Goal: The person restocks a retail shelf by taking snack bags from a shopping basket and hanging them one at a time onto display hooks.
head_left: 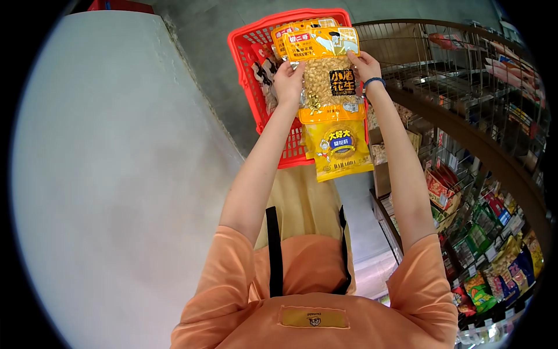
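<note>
A clear and orange bag of peanuts (319, 81) lies over the red shopping basket (249, 87), held between my two hands. My left hand (288, 85) pinches its left edge, fingers closed. On the upper right edge, my right hand (366, 67) grips the bag with the thumb on its front. A similar orange-topped bag (281, 36) shows partly behind it. Below the peanuts is a yellow snack bag (343, 152) marked DAHAODA, overlapping the basket's near rim. Several small packets (265, 82) sit in the basket's left side, partly covered.
Wire shelves (459, 110) with many snack packs curve along the right, close to my right arm. A large pale white surface (110, 163) fills the left. Grey floor (200, 52) shows beyond the basket.
</note>
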Demonstrator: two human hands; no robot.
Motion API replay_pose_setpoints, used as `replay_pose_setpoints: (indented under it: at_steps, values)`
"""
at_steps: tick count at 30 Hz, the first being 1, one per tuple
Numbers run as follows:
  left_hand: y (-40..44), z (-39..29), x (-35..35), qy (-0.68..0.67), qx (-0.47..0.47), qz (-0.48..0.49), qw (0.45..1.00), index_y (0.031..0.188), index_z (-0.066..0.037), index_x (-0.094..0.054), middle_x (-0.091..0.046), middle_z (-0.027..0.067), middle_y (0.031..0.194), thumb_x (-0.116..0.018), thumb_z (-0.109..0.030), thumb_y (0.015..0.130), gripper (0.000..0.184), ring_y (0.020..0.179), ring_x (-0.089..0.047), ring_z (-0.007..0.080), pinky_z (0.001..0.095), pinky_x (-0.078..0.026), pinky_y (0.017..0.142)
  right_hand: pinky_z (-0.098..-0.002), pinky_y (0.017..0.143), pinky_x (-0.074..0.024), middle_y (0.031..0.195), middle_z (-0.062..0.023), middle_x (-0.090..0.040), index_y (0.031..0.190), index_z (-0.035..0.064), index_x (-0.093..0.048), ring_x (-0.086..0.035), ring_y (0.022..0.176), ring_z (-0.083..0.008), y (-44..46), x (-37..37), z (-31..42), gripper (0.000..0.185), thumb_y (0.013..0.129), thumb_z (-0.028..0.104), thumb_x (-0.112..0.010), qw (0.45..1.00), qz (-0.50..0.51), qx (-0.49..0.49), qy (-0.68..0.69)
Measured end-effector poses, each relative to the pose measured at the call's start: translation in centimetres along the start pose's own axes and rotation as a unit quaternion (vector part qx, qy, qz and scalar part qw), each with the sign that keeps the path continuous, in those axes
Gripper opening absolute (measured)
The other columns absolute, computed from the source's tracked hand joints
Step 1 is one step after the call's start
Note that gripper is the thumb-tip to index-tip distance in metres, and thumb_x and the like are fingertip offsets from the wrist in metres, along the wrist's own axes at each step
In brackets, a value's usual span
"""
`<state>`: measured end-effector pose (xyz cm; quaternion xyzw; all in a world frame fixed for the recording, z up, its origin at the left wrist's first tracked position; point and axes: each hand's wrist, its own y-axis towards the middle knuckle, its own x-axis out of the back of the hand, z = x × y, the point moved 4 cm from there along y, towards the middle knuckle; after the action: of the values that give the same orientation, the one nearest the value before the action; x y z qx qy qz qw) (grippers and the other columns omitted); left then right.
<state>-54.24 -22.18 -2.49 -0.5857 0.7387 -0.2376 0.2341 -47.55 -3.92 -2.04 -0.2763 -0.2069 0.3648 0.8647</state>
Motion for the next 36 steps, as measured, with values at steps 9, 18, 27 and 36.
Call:
replay_pose_setpoints:
  at_steps: [9, 18, 27, 36]
  values:
    - [0.7, 0.8, 3.5, 0.088, -0.105, -0.052, 0.989, 0.096, 0.002, -0.048, -0.053, 0.0108, 0.087, -0.054, -0.012, 0.074, 0.027, 0.077, -0.052, 0.0152, 0.0266, -0.042, 0.068, -0.0235, 0.066, -0.0432, 0.075, -0.0035, -0.060, 0.089, 0.0015, -0.058, -0.056, 0.069, -0.0098, 1.6, 0.0, -1.1, 0.034, 0.066, 0.026, -0.065, 0.985, -0.103, 0.069, -0.118]
    - [0.4, 0.9, 5.5, 0.557, -0.110, -0.018, 0.823, 0.107, 0.004, -0.029, -0.051, 0.0206, 0.091, -0.049, -0.016, 0.075, 0.043, 0.077, -0.055, 0.0311, 0.0355, -0.045, 0.066, -0.0257, 0.067, -0.0443, 0.083, -0.0083, -0.057, 0.095, 0.0007, -0.053, -0.055, 0.074, -0.0150, 0.4, -2.1, 0.4, 0.026, 0.070, 0.008, -0.058, 0.948, -0.167, 0.256, -0.089]
    - [2.8, 1.3, 4.9, 0.588, -0.120, -0.028, 0.800, 0.093, 0.005, -0.034, -0.055, 0.0246, 0.069, -0.048, -0.022, 0.077, 0.034, 0.066, -0.055, 0.0405, 0.0446, -0.045, 0.059, -0.0318, 0.079, -0.0396, 0.103, -0.0142, -0.046, 0.103, 0.0010, -0.046, -0.048, 0.092, -0.0261, -2.7, -3.0, -0.1, 0.032, 0.071, 0.005, -0.051, 0.901, -0.136, 0.368, -0.185]
    - [3.2, 2.7, 4.7, 0.587, -0.114, -0.034, 0.801, 0.087, 0.003, -0.039, -0.055, 0.0243, 0.072, -0.048, -0.021, 0.078, 0.027, 0.068, -0.054, 0.0406, 0.0455, -0.044, 0.060, -0.0345, 0.078, -0.0397, 0.098, -0.0118, -0.049, 0.092, 0.0043, -0.053, -0.046, 0.091, -0.0290, -8.4, -7.3, -1.4, 0.021, 0.072, 0.001, -0.049, 0.847, -0.017, 0.465, -0.258]
